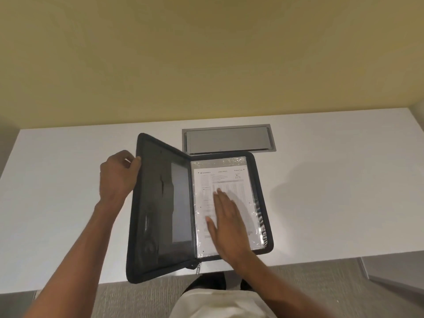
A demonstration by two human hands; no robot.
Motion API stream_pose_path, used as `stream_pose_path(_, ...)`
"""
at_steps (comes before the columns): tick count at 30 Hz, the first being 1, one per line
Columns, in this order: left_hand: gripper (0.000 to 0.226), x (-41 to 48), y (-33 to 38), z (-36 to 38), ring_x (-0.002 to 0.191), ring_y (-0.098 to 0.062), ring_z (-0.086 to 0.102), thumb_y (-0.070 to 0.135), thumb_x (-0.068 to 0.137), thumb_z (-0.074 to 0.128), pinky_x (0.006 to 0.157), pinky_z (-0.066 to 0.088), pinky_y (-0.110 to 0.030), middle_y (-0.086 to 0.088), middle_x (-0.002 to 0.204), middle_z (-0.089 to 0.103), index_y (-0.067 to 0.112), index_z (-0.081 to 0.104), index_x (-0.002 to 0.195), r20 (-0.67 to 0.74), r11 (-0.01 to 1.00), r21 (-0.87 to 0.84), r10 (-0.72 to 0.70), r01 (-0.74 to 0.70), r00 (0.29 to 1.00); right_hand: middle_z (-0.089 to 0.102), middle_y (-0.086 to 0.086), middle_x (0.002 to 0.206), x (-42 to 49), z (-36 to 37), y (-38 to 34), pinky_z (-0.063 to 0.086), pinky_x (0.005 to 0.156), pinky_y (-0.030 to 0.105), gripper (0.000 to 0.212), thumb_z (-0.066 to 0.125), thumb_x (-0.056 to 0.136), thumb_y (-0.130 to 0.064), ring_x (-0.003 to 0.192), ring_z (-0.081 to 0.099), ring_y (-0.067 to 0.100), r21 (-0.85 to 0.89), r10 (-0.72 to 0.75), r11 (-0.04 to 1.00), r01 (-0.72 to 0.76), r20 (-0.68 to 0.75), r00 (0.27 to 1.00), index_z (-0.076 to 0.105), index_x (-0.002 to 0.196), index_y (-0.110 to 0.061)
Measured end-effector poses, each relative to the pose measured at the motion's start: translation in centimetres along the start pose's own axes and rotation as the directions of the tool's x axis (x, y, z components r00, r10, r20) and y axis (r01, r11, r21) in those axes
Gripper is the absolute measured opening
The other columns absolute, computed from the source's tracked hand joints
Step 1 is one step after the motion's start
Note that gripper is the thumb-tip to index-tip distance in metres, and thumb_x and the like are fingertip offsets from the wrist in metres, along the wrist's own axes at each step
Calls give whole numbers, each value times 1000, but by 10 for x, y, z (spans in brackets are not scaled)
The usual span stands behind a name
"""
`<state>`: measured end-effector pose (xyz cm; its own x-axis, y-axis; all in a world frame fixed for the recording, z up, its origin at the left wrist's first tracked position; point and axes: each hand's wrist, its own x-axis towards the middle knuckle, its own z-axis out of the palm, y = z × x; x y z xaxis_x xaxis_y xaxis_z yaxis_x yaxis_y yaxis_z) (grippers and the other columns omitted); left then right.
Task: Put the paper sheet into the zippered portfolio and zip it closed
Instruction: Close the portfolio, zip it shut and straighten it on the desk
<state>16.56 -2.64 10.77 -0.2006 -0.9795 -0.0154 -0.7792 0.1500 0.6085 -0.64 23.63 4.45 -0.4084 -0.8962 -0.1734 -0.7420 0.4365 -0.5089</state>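
A black zippered portfolio (160,214) lies open on the white desk (68,191). Its right half rests flat and its left cover is raised at an angle. My left hand (117,177) grips the outer edge of that raised cover. The printed paper sheet (224,180) lies in the right half, under or in a shiny clear sleeve. My right hand (226,223) lies flat on the sheet with its fingers stretched out and holds nothing. The zipper pull (198,268) hangs at the spine near the desk's front edge.
A grey cable hatch (228,140) is set into the desk just behind the portfolio. A yellow wall (206,53) rises behind the desk. Grey carpet (137,294) and my own legs show below the front edge.
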Motion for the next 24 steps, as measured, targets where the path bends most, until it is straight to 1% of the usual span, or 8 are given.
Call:
stream_pose_path(2, 28, -7, 18, 4, 64, -12, 64, 38, 97, 64, 60, 47, -27, 5, 67, 67, 22, 62, 74, 8, 998, -55, 45, -44, 999, 1, -9, 172, 7, -8, -37, 5, 128, 33, 67, 31, 107, -51, 156, -6, 4, 75, -46, 996, 49, -45, 998, 4, 163, -29)
stream_pose_path(7, 24, -25, 54, 23, 64, -11, 70, 41, 98, 65, 53, 53, -15, 5, 77, 72, 24, 67, 81, 98, 950, -307, 90, -56, 991, 1, -7, 173, 13, -33, -105, 4, 127, 29, 69, 31, 107, -52, 158, -3, 5, 197, -162, 962, 187, -132, 978, 0, 163, -26)
stream_pose_path(10, 17, -40, 62, 38, 82, -10, 72, 42, 100, 61, 64, 57, -18, 10, 96, 74, 30, 72, 98, 120, 869, -493, 107, -34, 987, 0, -2, 173, 16, -40, -116, 6, 129, 32, 77, 46, 105, -35, 159, -1, 11, 168, -147, 973, 160, -85, 985, -2, 163, -22)
stream_pose_path(13, 25, -57, 59, 59, 111, -9, 69, 38, 107, 53, 91, 59, -31, 12, 124, 73, 36, 71, 124, 234, 783, -617, 91, 76, 968, -6, 2, 173, 16, -43, -104, 12, 130, 35, 79, 48, 103, -12, 159, -4, 13, 125, -142, 981, 145, -33, 989, -4, 163, -15)
stream_pose_path(17, 40, -84, 54, 91, 140, -3, 51, 40, 109, 48, 118, 40, -33, 20, 151, 54, 50, 50, 148, 418, 784, -603, 158, 144, 894, -7, 0, 172, 12, -51, -76, 15, 130, 33, 87, 48, 98, 3, 159, 0, 11, 116, -115, 986, 119, -42, 993, -7, 162, -18)
stream_pose_path(21, 55, -109, 46, 125, 145, 13, 34, 45, 106, 51, 115, 35, -13, 25, 165, 32, 61, 27, 153, 496, 859, -513, 305, -9, 813, 15, 3, 170, 8, -65, -34, 37, 121, 33, 83, 50, 99, 1, 150, 32, 18, 125, 26, 992, -16, -79, 997, 3, 163, -23)
stream_pose_path(22, 60, -113, 43, 133, 147, 10, 32, 44, 105, 53, 113, 36, -13, 23, 168, 24, 63, 23, 153, 524, 882, -468, 326, -54, 787, 18, 4, 167, 8, -68, -21, 43, 116, 32, 83, 53, 99, -2, 145, 39, 19, 116, 69, 992, -59, -83, 994, 5, 163, -23)
stream_pose_path(24, 70, -119, 37, 148, 155, -6, 27, 45, 103, 57, 120, 38, -29, 23, 171, 11, 63, 15, 155, 578, 920, -366, 344, -142, 740, 26, 5, 161, 10, -72, 7, 48, 107, 28, 82, 59, 99, -7, 137, 48, 19, 92, 152, 985, -144, -87, 984, 10, 163, -23)
